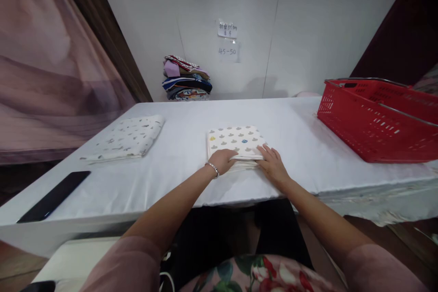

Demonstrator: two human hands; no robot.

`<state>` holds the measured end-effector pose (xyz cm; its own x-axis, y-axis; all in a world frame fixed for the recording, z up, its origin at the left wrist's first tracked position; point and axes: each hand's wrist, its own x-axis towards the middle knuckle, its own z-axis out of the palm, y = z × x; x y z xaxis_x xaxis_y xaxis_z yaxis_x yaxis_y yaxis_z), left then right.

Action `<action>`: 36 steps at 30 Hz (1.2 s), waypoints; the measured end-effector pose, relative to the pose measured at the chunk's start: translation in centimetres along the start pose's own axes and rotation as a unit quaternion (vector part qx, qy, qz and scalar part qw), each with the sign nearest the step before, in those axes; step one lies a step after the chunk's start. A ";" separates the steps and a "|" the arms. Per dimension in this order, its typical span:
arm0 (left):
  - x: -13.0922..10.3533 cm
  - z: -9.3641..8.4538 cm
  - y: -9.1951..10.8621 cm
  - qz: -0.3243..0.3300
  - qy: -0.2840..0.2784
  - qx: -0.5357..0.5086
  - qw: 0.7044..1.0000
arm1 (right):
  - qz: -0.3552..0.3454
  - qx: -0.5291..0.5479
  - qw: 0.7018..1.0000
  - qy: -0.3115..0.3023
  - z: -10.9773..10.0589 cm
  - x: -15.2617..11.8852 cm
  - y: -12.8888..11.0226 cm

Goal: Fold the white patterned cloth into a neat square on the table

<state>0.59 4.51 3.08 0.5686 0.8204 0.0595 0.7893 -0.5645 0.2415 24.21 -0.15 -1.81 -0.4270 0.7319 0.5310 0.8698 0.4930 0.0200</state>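
A folded white cloth (pixel 236 139) with small grey prints, plus one yellow and one blue print, lies in front of me on the table. At its near left corner, my left hand (pixel 222 160) is closed on the edge, with its outer fingers partly hidden. My right hand (pixel 274 168) grips the near right corner, fingers over the top and thumb at the layered front edge. The upper layers sit slightly apart from those beneath along that near edge. A bracelet (pixel 214 169) circles my left wrist.
Another folded white cloth (pixel 132 137) with dark prints lies to the left, behind a black phone-like slab (pixel 54 196). Several folded fabrics (pixel 187 80) are stacked at the back wall. A red basket (pixel 379 121) stands at the right on the white-covered table (pixel 178 146).
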 end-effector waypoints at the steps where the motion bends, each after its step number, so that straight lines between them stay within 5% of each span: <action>1: -0.1 0.1 0.0 0.003 0.004 -0.004 1.000 | 0.006 -0.006 1.000 0.000 -0.1 0.1 -0.2; 11: -0.1 -0.1 0.1 -0.011 0.000 -0.034 0.999 | -0.010 -0.020 1.000 0.018 0.3 2.0 -2.5; 22: -1.1 1.0 1.8 0.028 0.048 0.052 0.997 | -0.003 0.043 0.998 -0.036 0.0 3.5 -2.1; 26: -0.7 0.6 2.4 -0.007 0.012 0.070 0.997 | -0.001 0.041 0.998 -0.046 0.0 3.4 -2.0; 36: 0.1 0.7 1.6 -0.029 -0.002 0.087 0.996 | -0.024 0.039 0.998 0.041 -0.3 0.6 -2.6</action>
<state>2.05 3.65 2.76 0.5208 0.8524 0.0468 0.8493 -0.5229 0.0731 21.81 -1.14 -1.25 -0.4442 0.6670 0.5982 0.8250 0.5648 -0.0172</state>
